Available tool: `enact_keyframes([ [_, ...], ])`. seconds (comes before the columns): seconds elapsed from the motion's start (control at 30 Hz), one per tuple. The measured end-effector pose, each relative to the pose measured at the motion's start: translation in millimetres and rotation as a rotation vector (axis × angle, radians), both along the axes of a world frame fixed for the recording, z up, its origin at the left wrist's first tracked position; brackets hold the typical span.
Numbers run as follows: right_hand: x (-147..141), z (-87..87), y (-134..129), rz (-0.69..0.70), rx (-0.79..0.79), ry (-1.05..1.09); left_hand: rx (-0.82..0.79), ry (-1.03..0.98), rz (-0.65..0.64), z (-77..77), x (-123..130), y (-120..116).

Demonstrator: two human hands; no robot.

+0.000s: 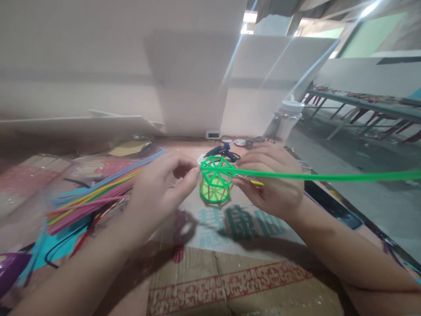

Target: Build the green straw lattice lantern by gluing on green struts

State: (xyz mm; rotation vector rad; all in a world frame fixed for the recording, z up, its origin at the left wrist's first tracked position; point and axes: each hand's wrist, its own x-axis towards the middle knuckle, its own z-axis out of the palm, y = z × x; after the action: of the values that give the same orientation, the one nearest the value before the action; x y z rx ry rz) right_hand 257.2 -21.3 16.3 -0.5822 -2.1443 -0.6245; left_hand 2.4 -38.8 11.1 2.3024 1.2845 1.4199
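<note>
My left hand pinches the left end of a long green pipe cleaner between thumb and forefinger. The pipe cleaner runs right, across the front of my right hand, and out of view. In my right hand, fingers curled, is a small metal tool with a yellow handle; its kind is unclear. Between my hands stands a small round cage-like frame, with green spoked rings above and below and brownish uprights. The pipe cleaner passes in front of its top; whether they touch, I cannot tell.
Coloured pipe cleaners lie in a bundle at left beside plastic packets. Behind the frame are a dark blue glue gun and a small white display. A clear bottle and a dark phone are on the right.
</note>
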Motion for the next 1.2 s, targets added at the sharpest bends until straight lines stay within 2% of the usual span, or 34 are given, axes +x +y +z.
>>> enact_keyframes([
  [0.1, 2.5, -1.9, -12.9, 0.137, 0.065, -0.099, -0.137, -0.07, 0.031, -1.9, -2.8, 6.2],
  [0.2, 3.5, -5.8, -13.8, 0.084, 0.178, -0.142, -0.209, -0.035, -0.078, -1.4, 0.5, 4.8],
  [0.27, 3.4, -9.3, -5.3, 0.01, 0.139, -0.141, -0.231, 0.003, -0.172, 1.2, 3.8, 1.0],
  [0.37, 5.4, -14.1, 8.2, 0.016, 0.029, -0.131, -0.297, 0.108, -0.236, 6.2, -2.3, 3.2],
  [0.43, 6.8, -17.2, 7.5, 0.032, -0.084, -0.118, -0.373, 0.29, -0.163, 6.1, -17.3, 15.7],
  [0.53, 2.5, -27.4, -12.3, 0.13, -0.445, -0.229, -0.583, 0.651, 0.176, -5.7, -46.7, 45.5],
  [0.57, -1.4, -33.1, -21.5, 0.156, -0.606, -0.314, -0.629, 0.683, 0.21, -12.7, -54.4, 55.5],
  [0.63, -12.2, -46.6, -38.0, 0.104, -0.866, -0.488, -0.7, 0.712, 0.197, -29.5, -62.6, 72.0],
  [0.73, -30.1, -62.3, -50.0, -0.026, -1.014, -0.64, -0.747, 0.735, 0.208, -54.1, -58.0, 86.3],
  [0.83, -42.4, -63.6, -49.3, -0.116, -1.037, -0.71, -0.753, 0.762, 0.261, -70.7, -48.2, 92.2],
  [0.93, -48.4, -57.1, -48.1, -0.16, -1.007, -0.743, -0.754, 0.805, 0.305, -78.4, -44.5, 94.5],
  [1.1, -54.3, -59.4, -55.3, -0.193, -0.93, -0.771, -0.753, 0.844, 0.311, -76.5, -44.5, 91.7],
  [1.2, -55.3, -68.5, -61.4, -0.12, -0.787, -0.841, -0.737, 0.843, 0.303, -72.7, -44.0, 90.2],
])
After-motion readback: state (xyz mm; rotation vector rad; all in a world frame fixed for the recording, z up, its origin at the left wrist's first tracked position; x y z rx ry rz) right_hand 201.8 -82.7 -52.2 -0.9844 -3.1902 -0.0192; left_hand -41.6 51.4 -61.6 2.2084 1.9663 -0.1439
